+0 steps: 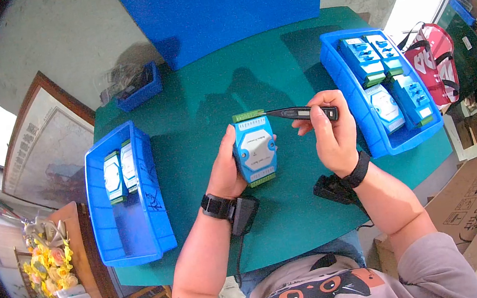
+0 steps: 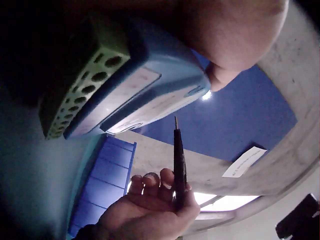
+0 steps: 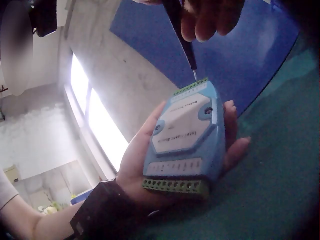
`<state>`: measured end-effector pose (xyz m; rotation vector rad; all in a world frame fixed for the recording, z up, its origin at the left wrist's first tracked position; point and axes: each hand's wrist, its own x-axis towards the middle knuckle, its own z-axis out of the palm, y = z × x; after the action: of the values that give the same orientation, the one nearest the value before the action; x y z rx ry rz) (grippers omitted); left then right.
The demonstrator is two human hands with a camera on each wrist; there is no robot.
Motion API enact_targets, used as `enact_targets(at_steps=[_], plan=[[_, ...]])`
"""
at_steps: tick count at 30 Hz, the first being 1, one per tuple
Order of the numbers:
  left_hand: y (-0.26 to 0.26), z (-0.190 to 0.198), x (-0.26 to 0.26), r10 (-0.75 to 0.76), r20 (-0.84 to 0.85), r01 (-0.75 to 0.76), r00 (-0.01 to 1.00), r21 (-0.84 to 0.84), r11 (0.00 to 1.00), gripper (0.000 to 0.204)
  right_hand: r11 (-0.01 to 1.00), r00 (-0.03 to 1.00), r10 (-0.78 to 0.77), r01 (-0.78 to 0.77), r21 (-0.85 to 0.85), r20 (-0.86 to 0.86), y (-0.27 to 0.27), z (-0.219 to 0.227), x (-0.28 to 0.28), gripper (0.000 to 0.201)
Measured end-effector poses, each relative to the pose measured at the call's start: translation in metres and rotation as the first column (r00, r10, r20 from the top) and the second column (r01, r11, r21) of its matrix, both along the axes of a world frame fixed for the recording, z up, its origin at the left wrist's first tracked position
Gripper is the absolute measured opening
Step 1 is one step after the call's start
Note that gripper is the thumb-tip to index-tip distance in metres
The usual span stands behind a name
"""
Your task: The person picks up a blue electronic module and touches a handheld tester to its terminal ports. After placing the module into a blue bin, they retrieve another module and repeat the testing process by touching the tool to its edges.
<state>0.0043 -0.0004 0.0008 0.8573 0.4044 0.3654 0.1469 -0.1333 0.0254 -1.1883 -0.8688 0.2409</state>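
A blue module (image 1: 257,149) with a white label and green terminal strips at both ends is held upright by the left hand (image 1: 226,168), its fingers around the sides. The right hand (image 1: 332,136) pinches a black screwdriver (image 1: 300,113), its thin tip at the right end of the upper green strip (image 1: 248,115). From the right wrist view, the tip of the screwdriver (image 3: 186,47) meets the far strip of the module (image 3: 186,125). The left wrist view shows the module (image 2: 150,95) close up, the screwdriver (image 2: 179,160) beyond it in the right hand (image 2: 150,215).
A blue bin (image 1: 133,243) at the left holds two modules; another bin (image 1: 370,130) at the right holds several. A small blue box (image 1: 142,93) with bagged items stands at the back left of the green table (image 1: 200,93). A blue panel (image 1: 230,4) stands behind.
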Motion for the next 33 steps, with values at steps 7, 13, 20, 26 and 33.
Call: enact_targets(at_steps=[7,13,20,26,33], plan=[[0.0005,-0.0001,-0.0008,0.0,-0.002,-0.001,1.0,-0.029,1.0,0.061,1.0,1.0,0.005,-0.005,-0.023,-0.001,0.0012,0.0003,-0.0011,0.012],[-0.0002,0.0032,-0.0017,-0.012,-0.006,0.011,1.0,-0.045,0.999,0.06,1.0,1.0,-0.004,0.004,-0.025,0.009,0.0002,0.0006,0.0001,0.012],[0.0001,0.0033,-0.0022,-0.027,0.003,0.027,1.0,-0.055,0.998,0.059,0.999,1.0,-0.01,0.01,-0.034,0.017,0.0008,0.0007,-0.0001,0.012],[0.0004,0.0002,-0.0006,-0.006,0.004,0.006,1.0,-0.011,1.0,0.061,1.0,0.999,-0.026,0.027,-0.014,0.03,0.0001,0.0006,0.0002,0.013],[0.0003,-0.0006,-0.0009,-0.005,0.01,0.005,1.0,-0.022,1.0,0.062,1.0,1.0,-0.025,0.025,-0.003,0.003,-0.0001,0.0021,-0.0015,0.013]])
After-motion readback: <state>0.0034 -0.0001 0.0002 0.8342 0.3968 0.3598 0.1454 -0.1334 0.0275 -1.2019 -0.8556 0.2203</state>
